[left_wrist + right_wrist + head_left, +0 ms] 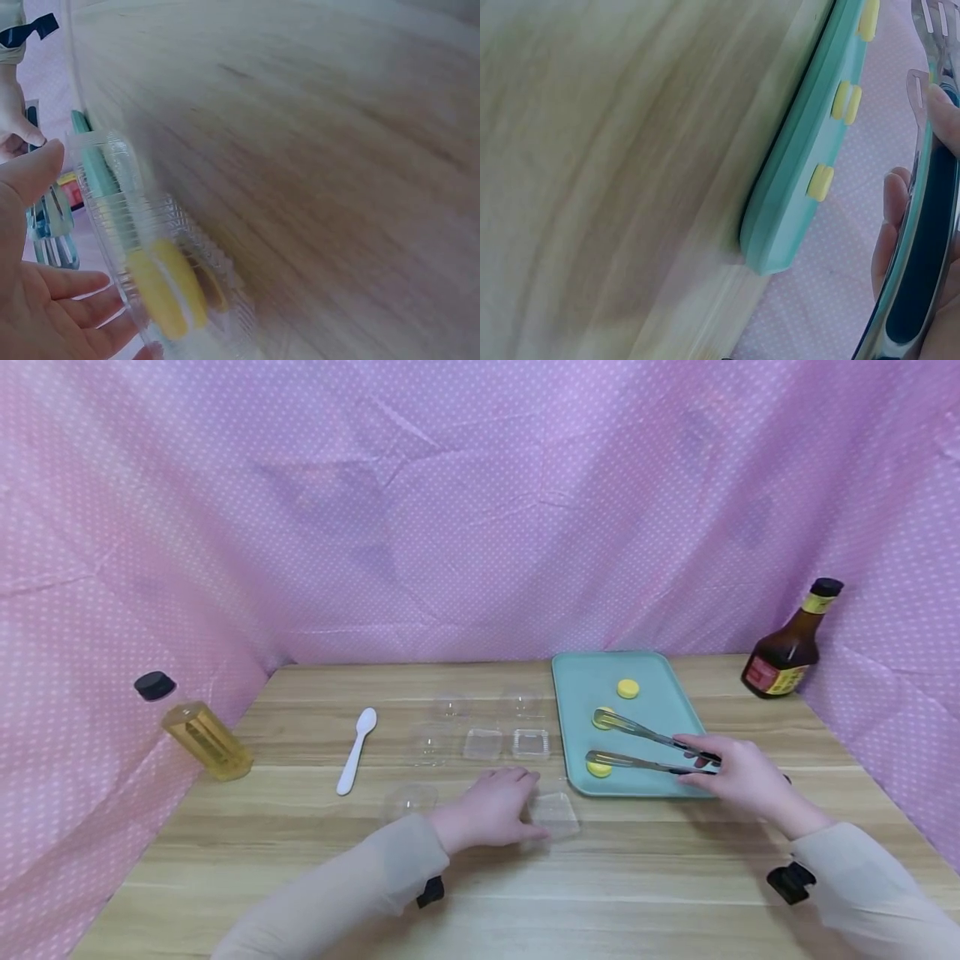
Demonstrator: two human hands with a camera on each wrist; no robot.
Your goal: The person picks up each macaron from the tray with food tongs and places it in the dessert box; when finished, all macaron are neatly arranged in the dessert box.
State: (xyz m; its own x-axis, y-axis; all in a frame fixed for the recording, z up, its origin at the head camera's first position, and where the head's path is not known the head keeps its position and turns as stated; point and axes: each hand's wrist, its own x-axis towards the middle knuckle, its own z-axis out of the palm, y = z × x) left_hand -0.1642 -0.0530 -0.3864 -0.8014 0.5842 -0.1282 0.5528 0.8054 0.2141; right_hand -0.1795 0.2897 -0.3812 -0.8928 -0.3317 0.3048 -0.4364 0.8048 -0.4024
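Observation:
Over the front right of the green tray (630, 783), my right hand (742, 772) grips metal tongs (637, 727) with dark handles, thumb on one side and fingers on the other. The tong arms stand apart, one tip above the middle yellow macaron (599, 716), the other above the front macaron (598, 770). A third macaron (627, 688) lies farther back. My left hand (491, 810) reaches beside a clear plastic container (555, 816), thumb and fingers spread along its edge. In the left wrist view, a yellow macaron (165, 289) with pale filling shows inside the clear container (150, 214).
Several clear plastic containers (482, 744) stand left of the tray. Farther left are a white spoon (356, 752) and a bottle of yellow liquid (208, 739). A dark sauce bottle (786, 656) stands at the back right. A pink dotted curtain (480, 527) surrounds the wooden table (600, 893).

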